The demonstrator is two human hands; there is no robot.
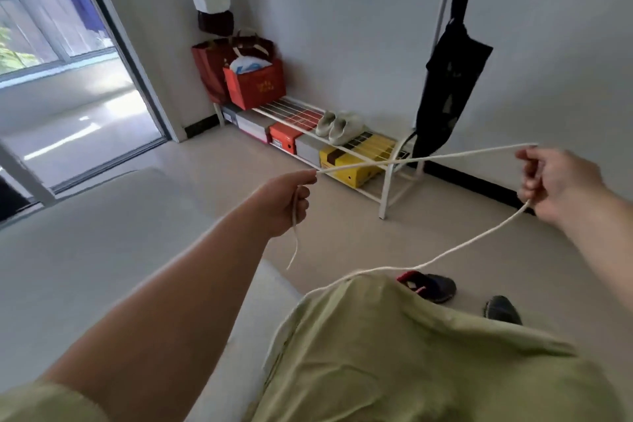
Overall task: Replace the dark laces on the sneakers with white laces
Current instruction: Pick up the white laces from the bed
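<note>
Green shirt fills the bottom of the view, soft & wrinkly. Both arms reach out over it. Left hand has its fingers curled, pinching a white lace near one end; the short end hangs down from the fist. Right hand also has fingers curled round the lace, holding it up high. Between the 2 hands the lace is pulled straight & tight. From the right hand the rest drops in a loose curve to the shirt & goes out of sight.

Lace looks like thin round cord, smooth, cream-white.

Sneakers sit on the floor near the person's feet, well below the hands. One shows a dark toe w/ red inside; the other one is mostly hidden by the shirt. Can't tell if the dark laces are out yet.

Prob. early on: white lace is only being stretched out, not in any shoe. Threading both shoes is left.

Shoe rack stands by the wall, thin white metal bars, w/ boxes under it.
</note>
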